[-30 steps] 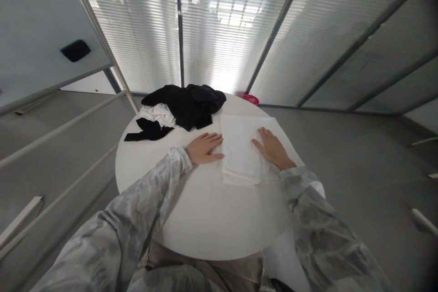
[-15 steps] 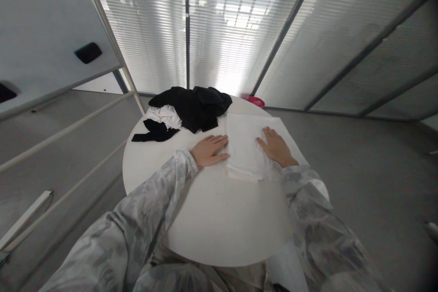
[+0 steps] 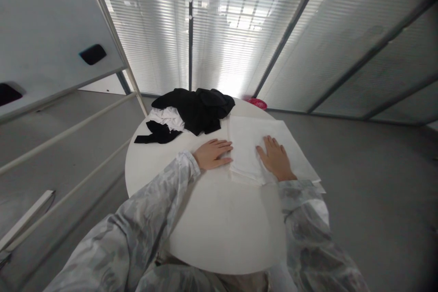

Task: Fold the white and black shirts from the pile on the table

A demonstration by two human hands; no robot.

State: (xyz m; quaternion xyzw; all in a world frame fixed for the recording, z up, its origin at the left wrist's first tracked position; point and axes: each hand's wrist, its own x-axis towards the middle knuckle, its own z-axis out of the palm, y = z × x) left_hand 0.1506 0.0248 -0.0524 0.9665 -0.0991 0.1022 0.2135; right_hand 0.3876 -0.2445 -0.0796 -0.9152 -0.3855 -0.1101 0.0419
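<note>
A folded white cloth (image 3: 247,139), perhaps a garment, lies flat on the round white table (image 3: 219,228). My right hand (image 3: 275,157) rests palm down on it with the fingers spread. At the cloth's left edge lies my left hand (image 3: 212,153), also flat, its fingertips touching or just beside that edge. Nothing is held by either hand. The cloth's right side reaches to the table's rim, partly hidden by my right forearm.
Crumpled black clothing (image 3: 198,107) is heaped at the far left of the table, with a white cloth (image 3: 169,117) bunched beside it. A red basket (image 3: 257,103) shows past the far edge. A white-framed board (image 3: 51,23) stands left; glass panels with blinds (image 3: 232,45) lie ahead.
My right hand has moved slightly down and inward on the white cloth, and more of the cloth's right side shows. My left hand stays at the left edge. The whole view has shifted a little.
</note>
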